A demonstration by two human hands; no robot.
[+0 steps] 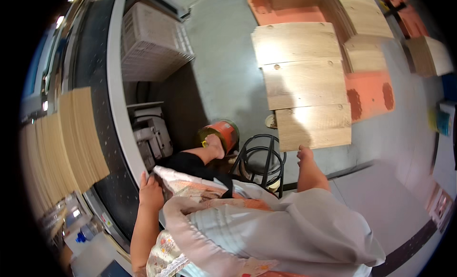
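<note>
My left hand (151, 192) rests against the white rail (124, 153) along the black conveyor belt (110, 139), index finger stretched out and nothing held. On the other side, my right hand (305, 155) is at the near edge of a row of overlapping wood-grain boards (315, 127). Its fingers are slightly bent and a little apart, seemingly holding nothing; whether they touch the board I cannot tell. A bare foot (215, 146) is at an orange tin (231, 133) on the floor, below my black trouser leg (190, 161).
A black metal stool (264, 158) stands between tin and boards. A stack of pale boards (83, 139) stands left, beyond the belt. Under the rail are a motor (154, 134) and a white plastic crate (152, 39). More boards (364, 15) rest on orange pallets (373, 93) at the upper right.
</note>
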